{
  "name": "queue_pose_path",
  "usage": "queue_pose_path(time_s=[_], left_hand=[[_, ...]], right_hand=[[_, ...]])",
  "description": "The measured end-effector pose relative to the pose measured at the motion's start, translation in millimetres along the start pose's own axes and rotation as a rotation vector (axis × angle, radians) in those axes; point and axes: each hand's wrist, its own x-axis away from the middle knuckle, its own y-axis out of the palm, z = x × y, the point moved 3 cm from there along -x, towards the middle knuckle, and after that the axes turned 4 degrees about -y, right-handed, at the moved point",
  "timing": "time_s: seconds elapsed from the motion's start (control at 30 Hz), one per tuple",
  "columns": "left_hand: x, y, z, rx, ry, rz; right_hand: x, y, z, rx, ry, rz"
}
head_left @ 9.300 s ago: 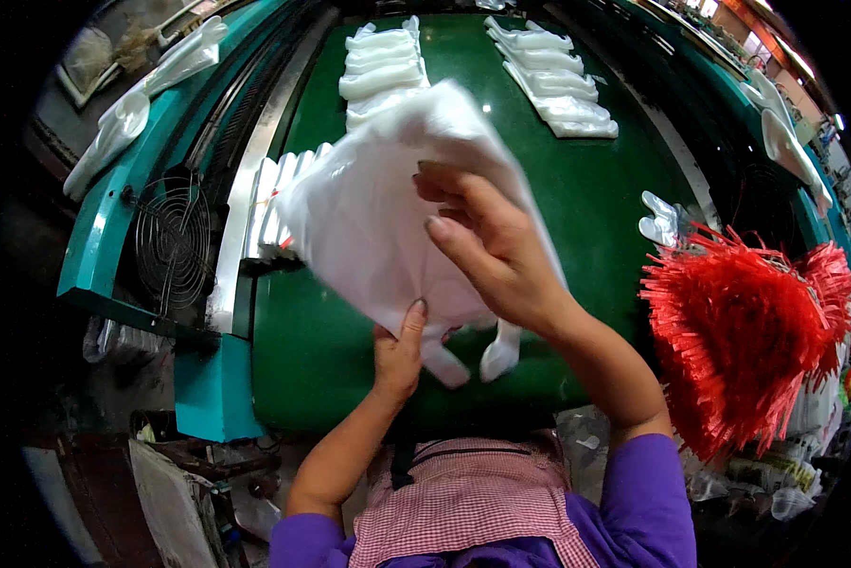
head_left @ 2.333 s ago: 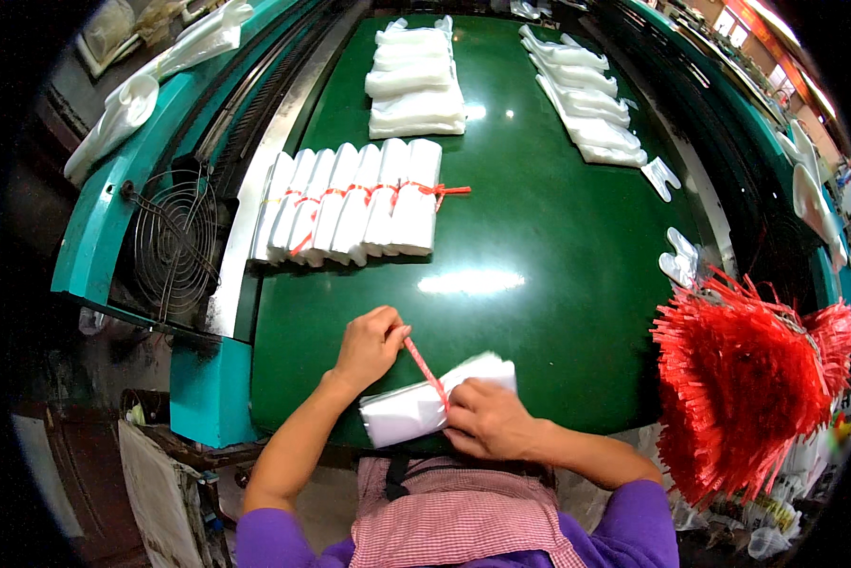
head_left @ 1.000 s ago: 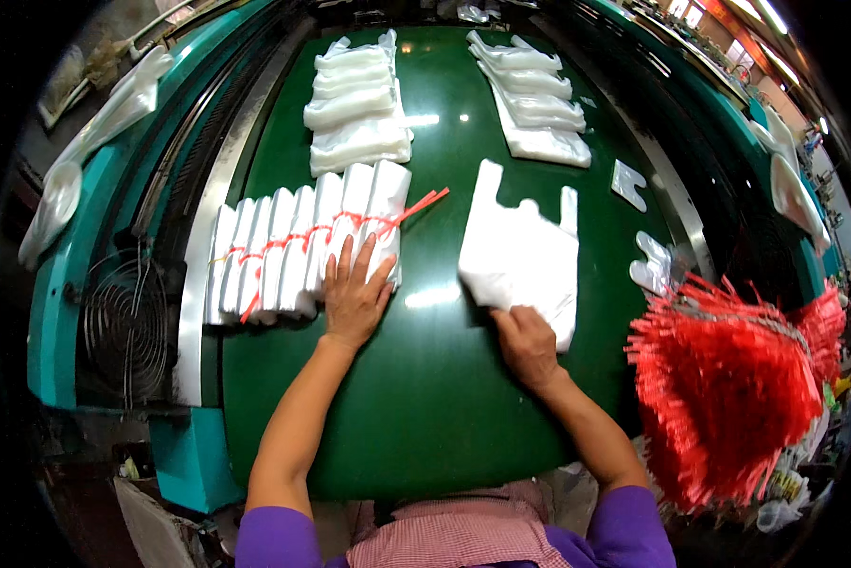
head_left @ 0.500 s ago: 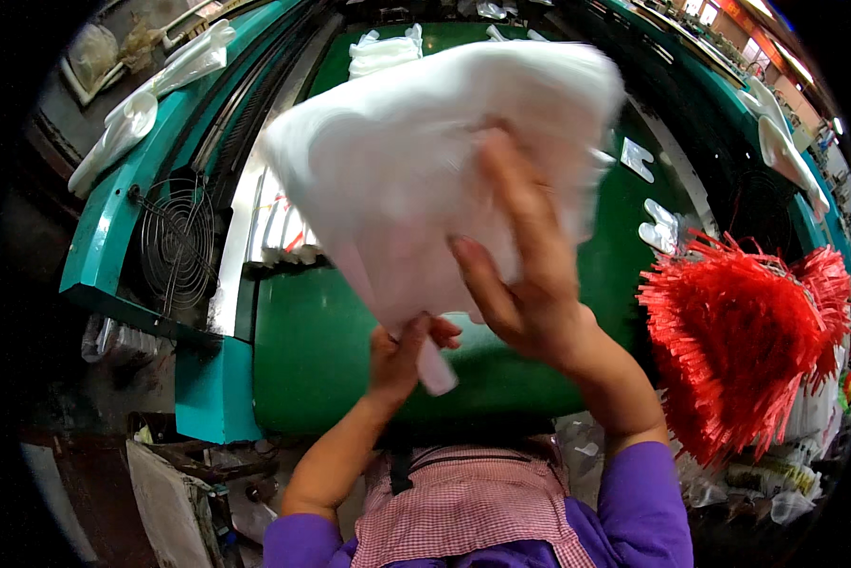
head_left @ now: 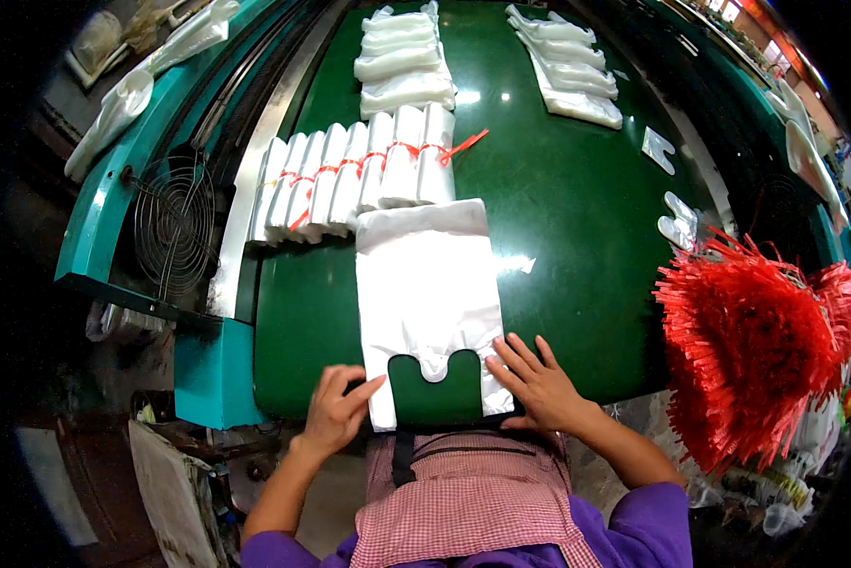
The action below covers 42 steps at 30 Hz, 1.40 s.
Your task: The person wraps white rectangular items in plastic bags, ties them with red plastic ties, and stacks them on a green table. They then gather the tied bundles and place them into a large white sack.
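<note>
A flat stack of white plastic vest bags [head_left: 427, 284] lies on the green table [head_left: 577, 284], its two handles pointing toward me. My left hand [head_left: 336, 412] is at the left handle, fingers loosely bent, with a fingertip at its edge. My right hand [head_left: 544, 393] rests with spread fingers on and beside the right handle. Neither hand grips anything. Just beyond the stack, at the left, sits a row of rolled white bag bundles [head_left: 350, 180], several bound with red strips [head_left: 463, 147].
More folded bags lie in piles at the far left [head_left: 402, 57] and far right [head_left: 567, 71] of the table. Small clear cutouts [head_left: 679, 222] are near the right edge. A big bunch of red plastic strips [head_left: 743, 346] hangs at the right. A wire fan guard [head_left: 175, 232] is at the left.
The bag stack, held up in front of me before, now lies flat on the table. My left hand has let go of it, and my right hand has come down onto the right handle.
</note>
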Motion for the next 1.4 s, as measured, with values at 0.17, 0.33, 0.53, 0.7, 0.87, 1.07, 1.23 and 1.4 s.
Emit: queue_pose_path(time_s=[0.17,0.33,0.53,0.7,0.87,1.07,1.23,1.4], left_hand=[[-8,-9,6,-0.299,0.274,-0.215],[-3,-8,8,-0.248,0.285,-0.294],[-52,11,9,0.074,0.099,-0.214],[-101,61,10,-0.397,0.101,-0.315],[-58,43,20,-0.406,0.407,-0.010],[-33,50,35,-0.346,0.548,-0.008],[-87,55,17,-0.059,0.321,-0.067],[-126,50,-7,0.020,-0.063,-0.181]], right_hand=[[9,18,-13,0.035,-0.071,0.066],[10,17,-9,-0.086,-0.132,0.387],[-23,-10,3,-0.395,-0.331,0.432],[-80,-10,8,-0.645,0.147,0.427],[-95,9,-4,-0.224,0.082,0.140],[-95,19,0,0.081,-0.108,0.321],[-124,-5,53,-0.012,0.021,0.273],[-117,-29,7,-0.182,-0.169,0.326]])
